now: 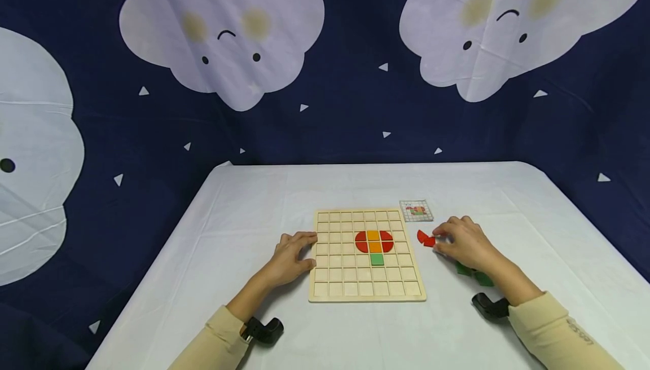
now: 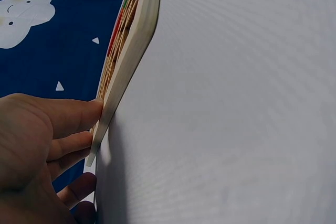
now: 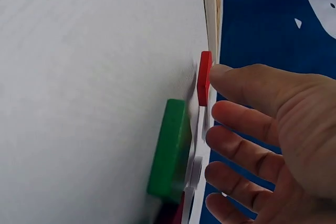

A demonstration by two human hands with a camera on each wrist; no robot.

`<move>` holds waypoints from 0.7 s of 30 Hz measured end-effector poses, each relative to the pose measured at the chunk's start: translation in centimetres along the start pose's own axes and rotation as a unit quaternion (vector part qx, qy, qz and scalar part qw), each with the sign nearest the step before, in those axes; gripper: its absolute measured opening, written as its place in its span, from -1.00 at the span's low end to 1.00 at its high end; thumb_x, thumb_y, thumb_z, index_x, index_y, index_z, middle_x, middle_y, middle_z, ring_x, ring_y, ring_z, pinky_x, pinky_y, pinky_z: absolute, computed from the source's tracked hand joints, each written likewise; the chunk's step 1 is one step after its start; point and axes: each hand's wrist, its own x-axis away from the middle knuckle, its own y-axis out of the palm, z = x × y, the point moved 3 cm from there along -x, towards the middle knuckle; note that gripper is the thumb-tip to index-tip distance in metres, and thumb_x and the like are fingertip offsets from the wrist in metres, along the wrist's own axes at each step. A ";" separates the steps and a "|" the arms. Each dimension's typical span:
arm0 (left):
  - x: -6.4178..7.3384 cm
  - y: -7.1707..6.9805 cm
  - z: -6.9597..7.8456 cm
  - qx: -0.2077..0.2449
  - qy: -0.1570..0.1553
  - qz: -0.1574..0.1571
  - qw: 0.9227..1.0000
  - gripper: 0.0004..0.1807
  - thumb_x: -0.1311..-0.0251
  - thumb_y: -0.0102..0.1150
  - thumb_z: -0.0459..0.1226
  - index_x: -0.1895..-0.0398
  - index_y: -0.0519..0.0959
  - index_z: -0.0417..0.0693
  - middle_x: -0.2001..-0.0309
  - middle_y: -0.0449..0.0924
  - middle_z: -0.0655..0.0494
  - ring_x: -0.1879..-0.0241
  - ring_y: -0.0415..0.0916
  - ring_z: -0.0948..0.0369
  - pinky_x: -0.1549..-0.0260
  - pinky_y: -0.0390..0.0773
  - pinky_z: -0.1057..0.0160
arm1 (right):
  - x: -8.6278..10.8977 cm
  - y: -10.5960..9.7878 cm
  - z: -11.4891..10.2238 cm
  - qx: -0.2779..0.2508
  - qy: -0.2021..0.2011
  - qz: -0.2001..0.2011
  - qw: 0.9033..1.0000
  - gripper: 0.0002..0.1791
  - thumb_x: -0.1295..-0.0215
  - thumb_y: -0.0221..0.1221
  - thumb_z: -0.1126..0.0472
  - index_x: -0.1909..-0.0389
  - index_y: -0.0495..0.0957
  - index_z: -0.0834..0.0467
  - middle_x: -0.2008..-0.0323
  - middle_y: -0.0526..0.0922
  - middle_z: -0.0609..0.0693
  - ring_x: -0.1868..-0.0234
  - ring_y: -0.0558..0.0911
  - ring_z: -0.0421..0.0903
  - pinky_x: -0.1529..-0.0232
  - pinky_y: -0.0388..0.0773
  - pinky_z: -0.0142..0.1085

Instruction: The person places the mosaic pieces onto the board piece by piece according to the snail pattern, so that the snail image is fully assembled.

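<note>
A wooden grid board (image 1: 335, 291) lies on the table, holding red quarter-circle tiles (image 1: 361, 241), orange square tiles (image 1: 373, 236) and a green square tile (image 1: 377, 259). My left hand (image 1: 290, 257) touches its left edge, thumb and index finger apart; in the left wrist view the thumb (image 2: 73, 116) rests against the frame. Right of the board, my right hand (image 1: 468, 243) is over loose tiles, thumb and fingers spread. Beside its thumb is a red tile (image 3: 204, 78); whether they touch, I cannot tell. A green tile (image 3: 169, 150) lies nearer the right wrist camera.
A small picture card (image 1: 416, 211) with a grid and coloured design lies by the board's upper right corner. More loose green tiles (image 1: 482, 278) sit under the right wrist. A white cloth (image 1: 244, 189) covers the table, and a dark blue cloud-print curtain (image 1: 350, 133) hangs behind.
</note>
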 end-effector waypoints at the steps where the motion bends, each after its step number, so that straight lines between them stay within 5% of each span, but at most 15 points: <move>1: 0.0 0.0 0.0 0.000 0.000 0.000 1.000 -0.44 -0.05 0.27 -0.29 -0.19 0.47 -0.15 -0.28 0.40 0.13 0.03 0.20 0.16 0.06 0.15 0.14 | -0.1 0.0 0.1 -0.001 0.000 -0.001 1.000 -0.68 0.02 0.34 0.12 0.22 0.67 0.16 0.24 0.61 0.08 0.17 0.42 0.05 0.13 0.27 -0.02; 12: 0.0 0.1 0.0 0.003 -0.003 0.002 1.000 -0.44 -0.04 0.27 -0.30 -0.19 0.47 -0.14 -0.28 0.40 0.13 0.05 0.20 0.17 0.06 0.16 0.15 | -0.4 0.4 0.2 0.014 -0.006 -0.011 1.000 -0.72 0.03 0.31 0.14 0.27 0.67 0.18 0.31 0.60 0.01 0.22 0.42 0.03 0.17 0.27 -0.05; 21: 0.0 0.0 0.0 0.006 -0.007 0.001 1.000 -0.44 -0.05 0.26 -0.30 -0.20 0.46 -0.14 -0.29 0.39 0.13 0.06 0.18 0.18 0.06 0.16 0.15 | 1.2 0.5 -0.3 0.038 -0.024 0.005 0.999 -0.79 0.06 0.33 0.13 0.34 0.69 0.08 0.34 0.61 -0.06 0.23 0.43 -0.01 0.26 0.26 -0.13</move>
